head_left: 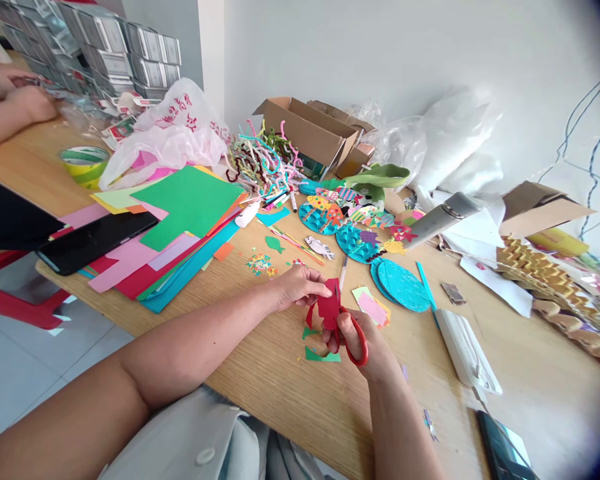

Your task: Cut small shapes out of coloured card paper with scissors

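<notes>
My left hand (300,287) pinches a small piece of red paper (329,308) just above the wooden table (280,373). My right hand (367,343) grips red-handled scissors (356,340), whose blades meet the lower edge of the red paper. Green paper scraps (321,355) lie on the table right under the paper. A pink and yellow scrap (373,308) lies just to the right of it.
A stack of coloured paper sheets (180,227) with a black phone (97,240) on it lies at left. Teal paper discs (403,285), pipe cleaners (265,160), cardboard boxes (305,130), a tape roll (85,163) and a white flat case (467,350) surround the hands. Another person's hands (15,100) rest at far left.
</notes>
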A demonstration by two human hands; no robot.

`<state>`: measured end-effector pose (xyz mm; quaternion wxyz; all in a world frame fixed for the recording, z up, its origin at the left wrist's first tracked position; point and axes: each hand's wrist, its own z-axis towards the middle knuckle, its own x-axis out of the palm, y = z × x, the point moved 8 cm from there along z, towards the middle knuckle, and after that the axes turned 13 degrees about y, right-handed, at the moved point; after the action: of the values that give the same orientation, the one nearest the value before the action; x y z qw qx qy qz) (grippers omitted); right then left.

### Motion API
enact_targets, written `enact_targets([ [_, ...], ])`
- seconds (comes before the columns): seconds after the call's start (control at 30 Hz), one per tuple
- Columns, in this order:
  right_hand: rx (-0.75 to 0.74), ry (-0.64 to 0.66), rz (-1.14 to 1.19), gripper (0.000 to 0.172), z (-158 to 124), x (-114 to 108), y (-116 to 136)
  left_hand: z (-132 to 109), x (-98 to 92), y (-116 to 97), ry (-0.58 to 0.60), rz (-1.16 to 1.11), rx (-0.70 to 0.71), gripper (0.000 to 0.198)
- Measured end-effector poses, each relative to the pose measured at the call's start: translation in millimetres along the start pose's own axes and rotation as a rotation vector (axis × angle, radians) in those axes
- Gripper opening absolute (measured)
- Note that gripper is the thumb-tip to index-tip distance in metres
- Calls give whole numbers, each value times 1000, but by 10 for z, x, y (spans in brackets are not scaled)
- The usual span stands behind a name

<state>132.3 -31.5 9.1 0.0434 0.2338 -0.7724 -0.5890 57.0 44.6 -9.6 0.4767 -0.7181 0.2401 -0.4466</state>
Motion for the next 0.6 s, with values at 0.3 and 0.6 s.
enact_targets([
  [0.3,-19,14,12,55,3,0,-2,5,2,-10,10,-15,30,21],
  [0.6,-24,38,33,54,4,5,-5,9,0,-10,16,-6,32,20],
])
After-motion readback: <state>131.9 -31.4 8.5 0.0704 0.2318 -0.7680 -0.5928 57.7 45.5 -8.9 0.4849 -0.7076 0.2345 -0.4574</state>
